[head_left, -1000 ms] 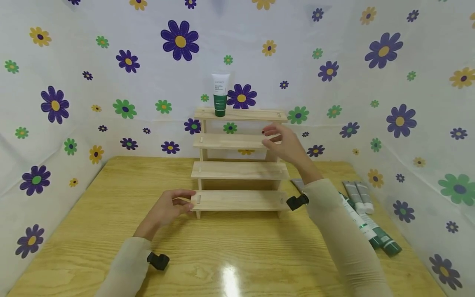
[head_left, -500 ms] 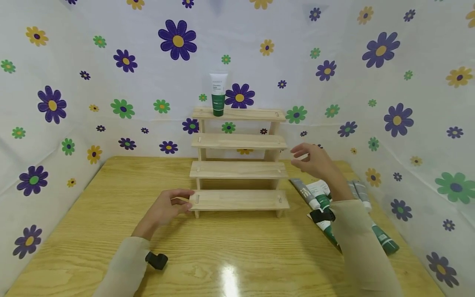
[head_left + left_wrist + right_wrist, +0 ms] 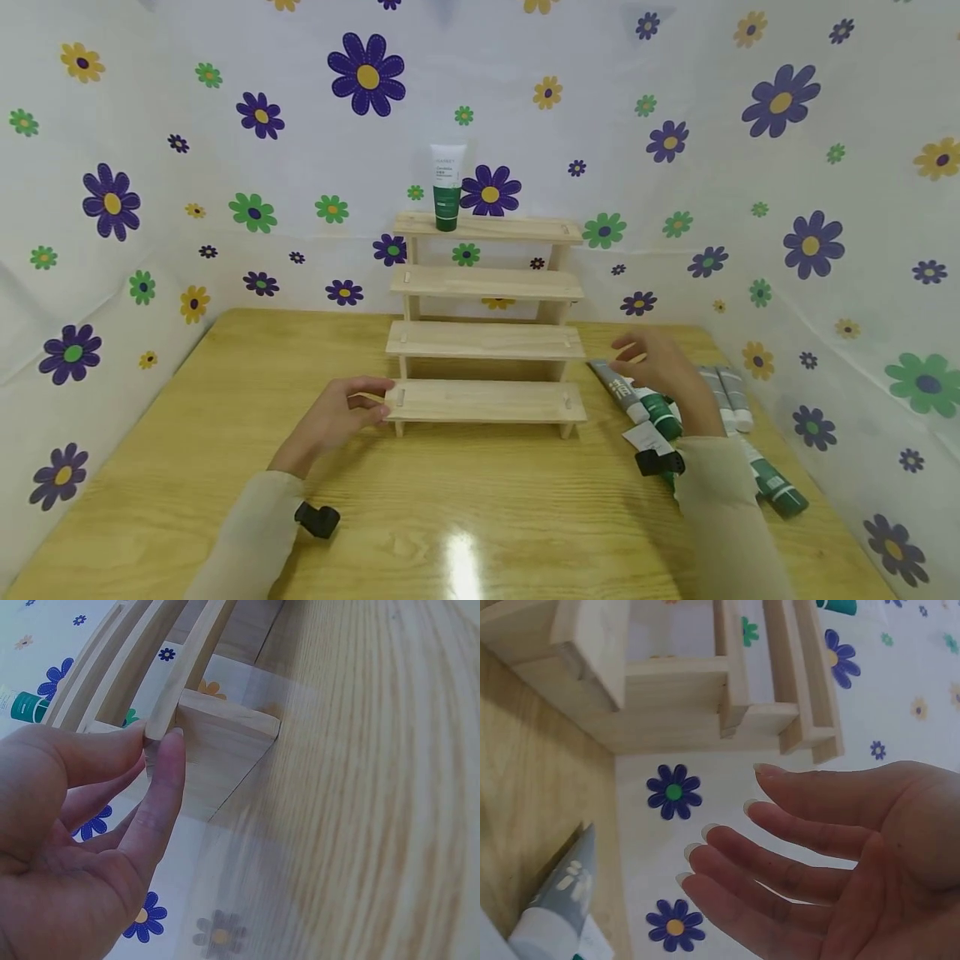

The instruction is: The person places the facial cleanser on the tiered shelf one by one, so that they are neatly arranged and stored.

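Observation:
A stepped wooden display rack (image 3: 483,402) stands on the table, its several boards rising toward the back. My left hand (image 3: 330,423) pinches the left end of its lowest board; the left wrist view shows thumb and finger (image 3: 161,791) on that end. One white and green tube (image 3: 447,187) stands upright on the top board, left of its middle. To the right of the rack, my right hand (image 3: 660,371) hovers above a group of lying tubes, fingers spread and holding nothing. Nearest to it lies a grey tube (image 3: 621,392) with a white cap, also visible in the right wrist view.
Beside the right forearm lie more tubes, among them a green-ended tube (image 3: 780,489) and a grey tube (image 3: 735,398); the arm hides some of them. A flower-patterned cloth (image 3: 300,150) encloses the wooden table (image 3: 420,508) at the back and sides.
My right hand has moved from the rack's upper right side rightward and down over the lying tubes. My left hand keeps its pinch on the lowest board.

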Motion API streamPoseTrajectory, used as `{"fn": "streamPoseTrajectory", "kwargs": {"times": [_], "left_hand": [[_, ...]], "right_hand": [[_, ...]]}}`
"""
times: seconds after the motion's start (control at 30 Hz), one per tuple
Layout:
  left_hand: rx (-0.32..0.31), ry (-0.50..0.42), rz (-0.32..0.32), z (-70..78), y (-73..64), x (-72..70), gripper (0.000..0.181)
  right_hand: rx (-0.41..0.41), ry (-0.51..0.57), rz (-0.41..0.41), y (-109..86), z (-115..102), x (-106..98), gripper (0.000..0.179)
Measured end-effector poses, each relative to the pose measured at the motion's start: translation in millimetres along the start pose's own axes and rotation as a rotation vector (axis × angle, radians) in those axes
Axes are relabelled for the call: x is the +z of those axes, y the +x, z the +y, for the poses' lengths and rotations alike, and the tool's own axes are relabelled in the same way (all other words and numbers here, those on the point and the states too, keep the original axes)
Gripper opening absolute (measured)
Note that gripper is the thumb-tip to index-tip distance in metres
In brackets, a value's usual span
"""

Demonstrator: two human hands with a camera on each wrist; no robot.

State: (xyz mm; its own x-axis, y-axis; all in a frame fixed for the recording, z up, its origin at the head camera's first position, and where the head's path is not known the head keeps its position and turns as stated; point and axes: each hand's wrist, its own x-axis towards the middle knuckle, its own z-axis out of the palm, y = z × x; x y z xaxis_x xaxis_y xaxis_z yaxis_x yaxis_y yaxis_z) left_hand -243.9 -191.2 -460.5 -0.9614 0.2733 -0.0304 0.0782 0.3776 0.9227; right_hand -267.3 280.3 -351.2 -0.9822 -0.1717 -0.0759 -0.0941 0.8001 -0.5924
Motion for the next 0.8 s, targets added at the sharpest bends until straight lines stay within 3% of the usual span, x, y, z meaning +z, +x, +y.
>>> {"fn": "streamPoseTrajectory", "kwargs": {"times": [0.17, 0.47, 0.8], "left_hand": [[0.004, 0.007, 0.000, 2.2, 1.9, -2.0, 0.043], [0.012, 0.010, -0.006, 2.2, 0.1, -4.2, 0.043], [0.035, -0.013, -0.026, 1.7, 1.1, -2.4, 0.045]], "right_hand": [[0.046, 0.021, -0.028, -1.7, 13.6, 4.1, 0.044], [0.121, -0.034, -0.027, 4.1, 25.9, 9.0, 0.045], [0.128, -0.148, -0.010, 4.8, 37.8, 15.8, 0.040]]}}
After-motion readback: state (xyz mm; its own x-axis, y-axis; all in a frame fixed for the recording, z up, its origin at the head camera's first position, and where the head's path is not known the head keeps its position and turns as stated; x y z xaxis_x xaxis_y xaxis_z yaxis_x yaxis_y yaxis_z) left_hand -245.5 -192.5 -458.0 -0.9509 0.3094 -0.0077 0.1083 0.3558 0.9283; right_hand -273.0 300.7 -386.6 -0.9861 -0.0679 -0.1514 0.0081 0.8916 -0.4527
